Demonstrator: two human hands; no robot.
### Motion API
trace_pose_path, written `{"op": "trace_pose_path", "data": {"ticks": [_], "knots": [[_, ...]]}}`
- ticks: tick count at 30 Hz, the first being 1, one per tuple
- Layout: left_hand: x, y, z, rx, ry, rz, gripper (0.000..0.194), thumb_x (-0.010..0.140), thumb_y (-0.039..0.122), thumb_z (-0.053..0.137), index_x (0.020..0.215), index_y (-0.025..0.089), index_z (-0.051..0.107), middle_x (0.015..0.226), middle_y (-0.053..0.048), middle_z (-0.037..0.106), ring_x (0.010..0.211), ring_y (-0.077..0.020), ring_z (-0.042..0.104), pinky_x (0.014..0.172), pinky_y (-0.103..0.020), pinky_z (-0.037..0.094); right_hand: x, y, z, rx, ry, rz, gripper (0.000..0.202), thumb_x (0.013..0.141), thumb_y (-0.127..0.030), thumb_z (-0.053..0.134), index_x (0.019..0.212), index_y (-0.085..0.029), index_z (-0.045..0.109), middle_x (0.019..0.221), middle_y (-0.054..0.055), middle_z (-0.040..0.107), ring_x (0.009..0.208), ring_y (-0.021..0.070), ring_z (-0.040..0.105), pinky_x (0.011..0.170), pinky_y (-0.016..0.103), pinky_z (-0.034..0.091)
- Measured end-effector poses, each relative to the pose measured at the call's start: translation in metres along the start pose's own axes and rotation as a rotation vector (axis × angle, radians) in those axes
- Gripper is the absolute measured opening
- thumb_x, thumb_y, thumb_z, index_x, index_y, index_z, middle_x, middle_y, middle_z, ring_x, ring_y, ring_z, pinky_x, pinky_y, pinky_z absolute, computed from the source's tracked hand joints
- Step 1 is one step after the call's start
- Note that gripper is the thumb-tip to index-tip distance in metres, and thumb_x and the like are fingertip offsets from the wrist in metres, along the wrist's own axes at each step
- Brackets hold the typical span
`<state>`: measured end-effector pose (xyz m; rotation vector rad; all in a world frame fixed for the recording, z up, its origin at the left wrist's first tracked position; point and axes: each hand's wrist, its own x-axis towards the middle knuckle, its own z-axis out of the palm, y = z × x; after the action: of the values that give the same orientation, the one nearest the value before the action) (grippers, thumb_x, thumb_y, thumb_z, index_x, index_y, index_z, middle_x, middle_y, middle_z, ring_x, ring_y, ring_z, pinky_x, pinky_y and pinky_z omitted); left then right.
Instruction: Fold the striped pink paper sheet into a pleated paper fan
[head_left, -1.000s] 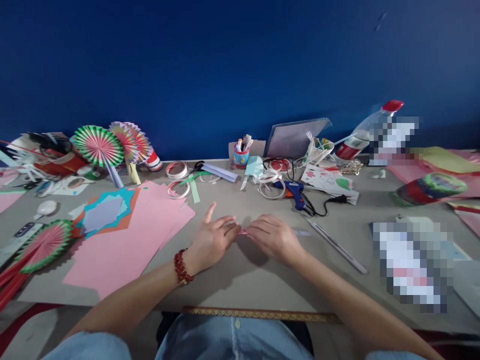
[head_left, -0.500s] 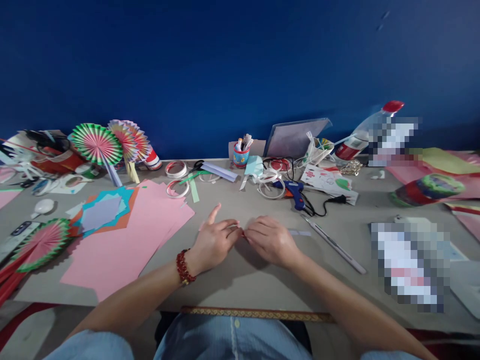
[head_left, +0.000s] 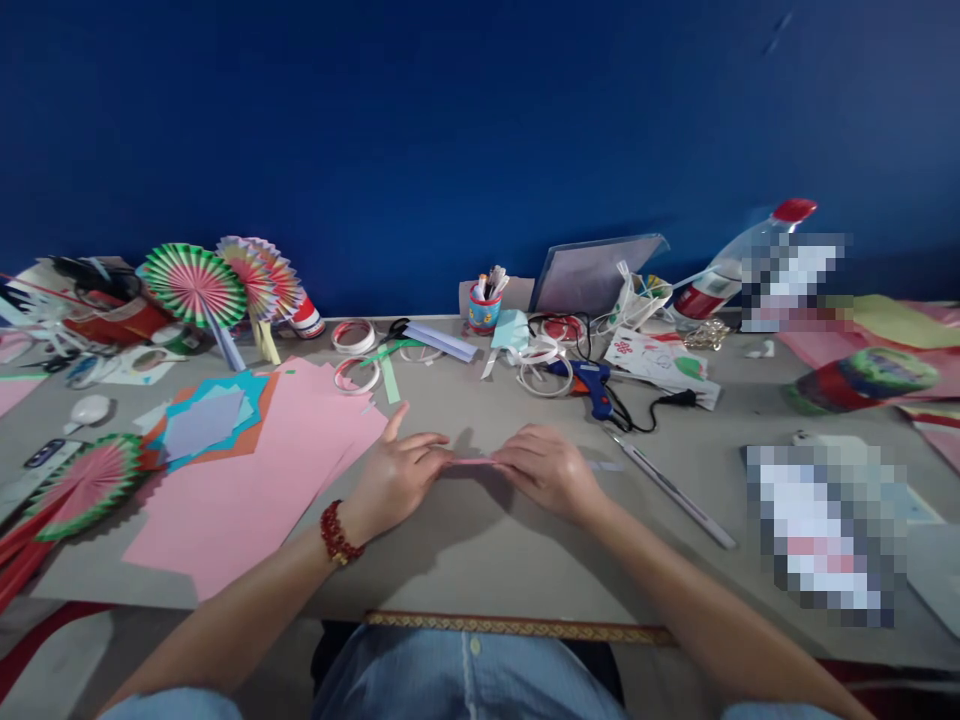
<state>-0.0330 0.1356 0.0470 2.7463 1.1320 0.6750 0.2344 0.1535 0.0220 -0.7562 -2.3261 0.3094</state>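
Note:
A narrow pink paper strip (head_left: 472, 462) stretches level between my two hands, a little above the grey table. Its left end is pinched by my left hand (head_left: 397, 480), whose index finger points up and away from the others; a red bead bracelet (head_left: 341, 535) circles that wrist. The right end is in the closed fingers of my right hand (head_left: 546, 472). Both ends of the strip are hidden by fingers. Just right of my right hand lies a small pale lilac strip (head_left: 606, 466).
Pink sheets (head_left: 247, 480) lie at the left, below folded paper fans (head_left: 196, 285). Tape rolls (head_left: 354, 337), a pen cup (head_left: 484, 312) and a blue glue gun (head_left: 596, 388) stand or lie at the back. A craft knife (head_left: 675, 492) is right of my hands.
My left hand has moved left, away from my right hand. More of the pink strip now shows between them. My right hand has stayed nearly in place.

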Motion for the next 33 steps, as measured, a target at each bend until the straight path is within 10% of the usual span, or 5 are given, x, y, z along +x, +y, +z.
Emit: {"op": "trace_pose_path", "data": {"ticks": [16, 23, 33], "knots": [[-0.007, -0.012, 0.003, -0.04, 0.021, -0.079, 0.03, 0.103, 0.014, 0.043, 0.13, 0.02, 0.056, 0.115, -0.005, 0.074, 0.101, -0.0158, 0.07, 0.123, -0.057, 0.019, -0.004, 0.016, -0.002, 0.031, 0.013, 0.027, 0.022, 0.101, -0.026, 0.054, 0.098, -0.018, 0.074, 0.087, 0.008, 0.076, 0.08, 0.0187, 0.067, 0.077, 0.033, 0.051], [-0.009, -0.021, 0.001, 0.147, 0.081, -0.023, 0.019, 0.1, 0.016, 0.05, 0.105, 0.021, 0.067, 0.114, -0.007, 0.069, 0.109, -0.0218, 0.061, 0.112, -0.052, 0.037, -0.006, 0.015, -0.008, -0.152, 0.088, -0.023, 0.017, 0.099, -0.023, 0.058, 0.1, -0.019, 0.074, 0.089, 0.008, 0.073, 0.083, 0.0184, 0.064, 0.077, 0.032, 0.05], [-0.034, -0.016, 0.02, 0.301, -0.099, 0.165, 0.019, 0.098, 0.01, 0.048, 0.103, 0.016, 0.065, 0.1, -0.009, 0.066, 0.093, -0.0236, 0.058, 0.091, -0.041, 0.048, -0.027, -0.003, 0.005, -0.411, -0.201, -0.088, 0.018, 0.097, -0.011, 0.052, 0.088, -0.016, 0.067, 0.085, 0.007, 0.067, 0.08, 0.0201, 0.057, 0.076, 0.033, 0.044]]}}
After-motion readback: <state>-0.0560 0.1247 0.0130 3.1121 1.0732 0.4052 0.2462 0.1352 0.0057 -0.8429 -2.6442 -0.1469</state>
